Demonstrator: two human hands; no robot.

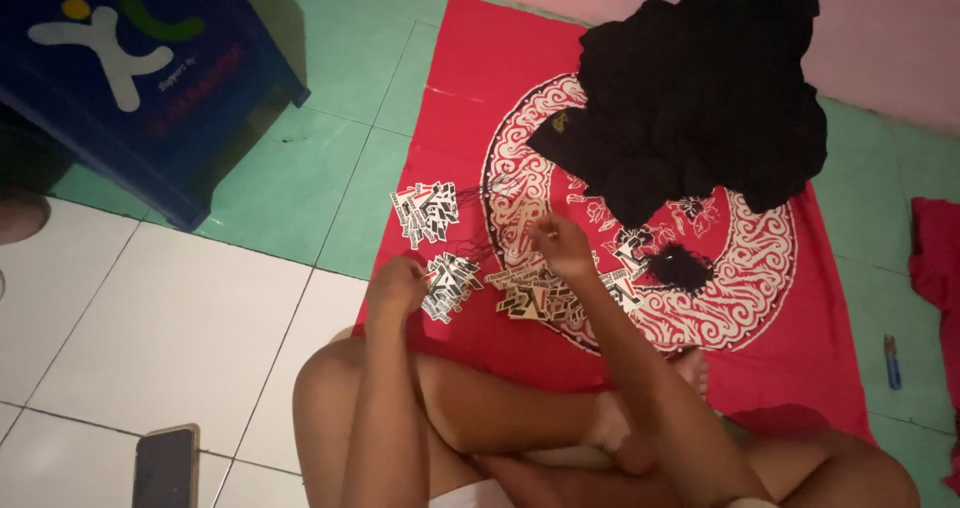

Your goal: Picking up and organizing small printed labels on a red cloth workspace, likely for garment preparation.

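1. The left hand [395, 288] rests near the left edge of the red cloth [470, 78], fingers curled onto a small stack of black-and-white paper tags [450, 285]; whether they pinch the stack or only press on it cannot be told.
2. That stack lies flat, its long axis running from the person's knees toward the far edge of the cloth, tilted a little to the right.
3. The right hand [562, 246] is raised just above the middle of the cloth, fingertips pinched together on something too thin to make out, perhaps a black string.
4. A second pile of tags [428, 213] lies farther from the person, close to the left edge, with thin black strings fanning to its right.
5. A third, looser heap of tags [545, 298] lies just beside the right hand, toward the near edge.
6. A bundle of black strings [678, 266] sits right of centre; a crumpled black garment [700, 98] covers the far right corner.
7. The cloth carries a white round pattern and lies on a floor of green and white tiles.
8. A blue plastic stool [130, 78] stands at far left, a phone [165, 466] lies near the left knee, and a small blue lighter [891, 361] lies off the right edge.
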